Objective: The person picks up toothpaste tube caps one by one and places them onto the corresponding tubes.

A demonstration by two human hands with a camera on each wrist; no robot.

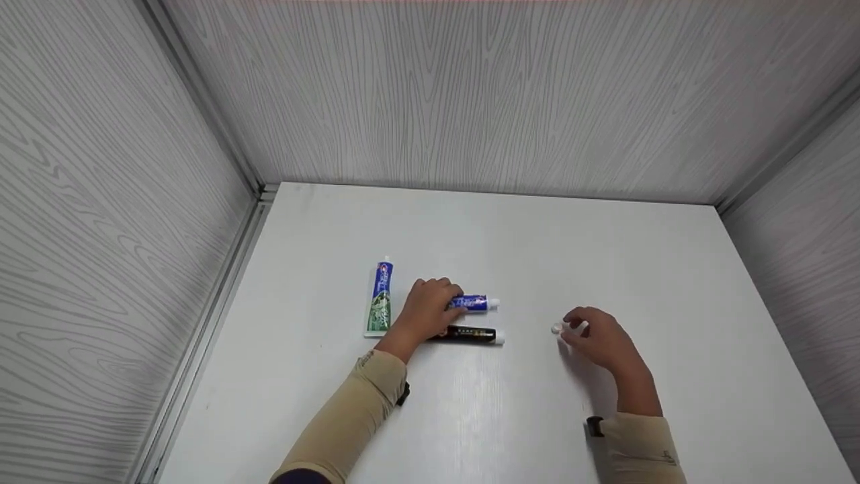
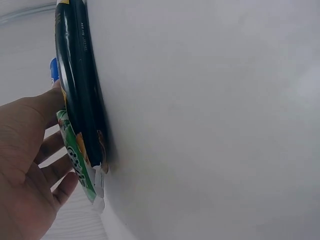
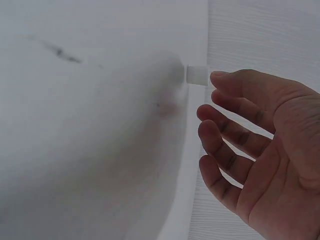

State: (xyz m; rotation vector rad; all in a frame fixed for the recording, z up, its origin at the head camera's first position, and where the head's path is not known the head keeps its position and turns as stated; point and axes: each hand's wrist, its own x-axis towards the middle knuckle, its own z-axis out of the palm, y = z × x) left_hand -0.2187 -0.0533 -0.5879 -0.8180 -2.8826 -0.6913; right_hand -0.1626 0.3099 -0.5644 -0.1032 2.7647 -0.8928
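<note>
My left hand (image 1: 430,309) lies over a blue toothpaste tube (image 1: 474,303), thumb on its near side and fingers on its far side. Its white cap points right. In the left wrist view the thumb and curled fingers of that hand (image 2: 25,155) straddle it, and the hand hides its middle. Just nearer lies a black toothpaste tube (image 1: 470,334), white cap also to the right. On the right, my right hand (image 1: 601,336) has loosely bent, spaced fingers. A small white cap-like piece (image 3: 197,75) is right at its thumb tip (image 3: 220,77).
Another blue and green toothpaste tube (image 1: 381,299) lies lengthwise left of the left hand, nozzle pointing away. The white table (image 1: 524,235) meets wood-grain panels at the back and sides. A dark wrist strap part (image 1: 595,426) shows by the right sleeve.
</note>
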